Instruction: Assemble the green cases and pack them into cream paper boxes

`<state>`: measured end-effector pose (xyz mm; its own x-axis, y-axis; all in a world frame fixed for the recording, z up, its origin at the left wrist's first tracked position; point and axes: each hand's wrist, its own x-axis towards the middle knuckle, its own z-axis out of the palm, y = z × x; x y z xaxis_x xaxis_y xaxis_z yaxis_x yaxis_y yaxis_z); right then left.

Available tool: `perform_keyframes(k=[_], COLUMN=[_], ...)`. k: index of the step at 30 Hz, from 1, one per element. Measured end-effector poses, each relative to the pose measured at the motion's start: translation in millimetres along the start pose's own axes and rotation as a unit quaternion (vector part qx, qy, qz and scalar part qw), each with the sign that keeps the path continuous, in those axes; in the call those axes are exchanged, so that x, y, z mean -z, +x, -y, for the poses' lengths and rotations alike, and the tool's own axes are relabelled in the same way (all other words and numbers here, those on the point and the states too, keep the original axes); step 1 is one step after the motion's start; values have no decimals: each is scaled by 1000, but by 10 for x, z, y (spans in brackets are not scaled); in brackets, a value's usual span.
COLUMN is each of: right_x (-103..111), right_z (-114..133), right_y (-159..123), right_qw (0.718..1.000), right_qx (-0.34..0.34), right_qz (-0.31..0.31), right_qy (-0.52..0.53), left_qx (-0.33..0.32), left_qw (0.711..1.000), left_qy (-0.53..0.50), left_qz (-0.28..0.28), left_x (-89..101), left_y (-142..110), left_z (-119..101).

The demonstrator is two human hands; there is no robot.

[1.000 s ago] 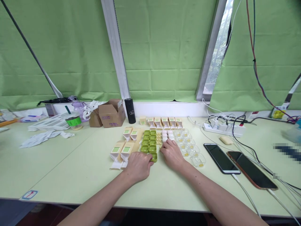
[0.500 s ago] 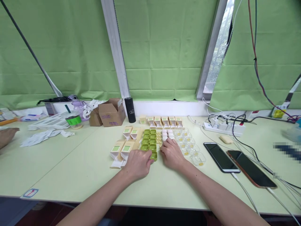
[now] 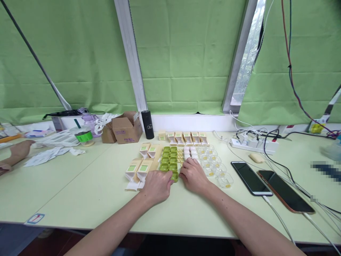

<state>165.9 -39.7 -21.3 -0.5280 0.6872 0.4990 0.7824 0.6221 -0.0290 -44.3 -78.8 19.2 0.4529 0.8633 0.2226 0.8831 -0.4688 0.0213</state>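
My left hand (image 3: pixel 157 185) rests on the pale green table (image 3: pixel 80 188), fingers curled around the nearest small green square cup (image 3: pixel 174 176) at the front of a block of green cups (image 3: pixel 169 158). My right hand (image 3: pixel 193 175) lies just right of that cup, fingers bent down over small white and yellow pieces (image 3: pixel 186 154); what its fingertips hold is hidden. Open cream cartons with green labels (image 3: pixel 138 170) lie left of the cups. Clear little cups with yellow bits (image 3: pixel 213 165) stand to the right.
A row of small cartons (image 3: pixel 186 138), a black cylinder (image 3: pixel 147 124) and brown boxes (image 3: pixel 125 129) stand at the back. Two phones (image 3: pixel 269 183) and a power strip (image 3: pixel 252 144) with cables lie right. Another person's hand (image 3: pixel 17 151) rests at the far left by papers.
My right hand has slid slightly left and nearer, closer to the front green cup. The other person's hand at the far left has reached further onto the table.
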Motion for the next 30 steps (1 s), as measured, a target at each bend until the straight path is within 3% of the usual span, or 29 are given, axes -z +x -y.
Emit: perform_keyframes(k=[3,7,12,14,16,20,24,30], right_x=[-3,26,93,118,140,169,177,169], right_z=[1,-10,-89,-124,-148,-166,-163,-153], right_y=[-1,1,15,18,18,15,8,4], right_qw=[1000,1000,997,995,993,990,989,989], right_qx=[-1,-9,-43,-57,-67,-79,-77,-61], right_qz=[-5,-18,-67,-84,-98,-118,-125,-134], right_qy=[-2,5,16,15,13,9,6,3], left_qx=[-9,-5,32,64,99,131,164,190], left_qw=[1000,995,986,987,990,989,984,979], left_qy=[-8,-18,-28,-1,44,63,68,69], left_qz=[-22,-99,-160,-145,-93,-38,-3,29], left_x=[26,165,454,519,522,387,189,-48], left_y=[-1,117,601,883,1174,1653,1953,2262], left_z=[23,161,496,673,861,1192,1384,1503])
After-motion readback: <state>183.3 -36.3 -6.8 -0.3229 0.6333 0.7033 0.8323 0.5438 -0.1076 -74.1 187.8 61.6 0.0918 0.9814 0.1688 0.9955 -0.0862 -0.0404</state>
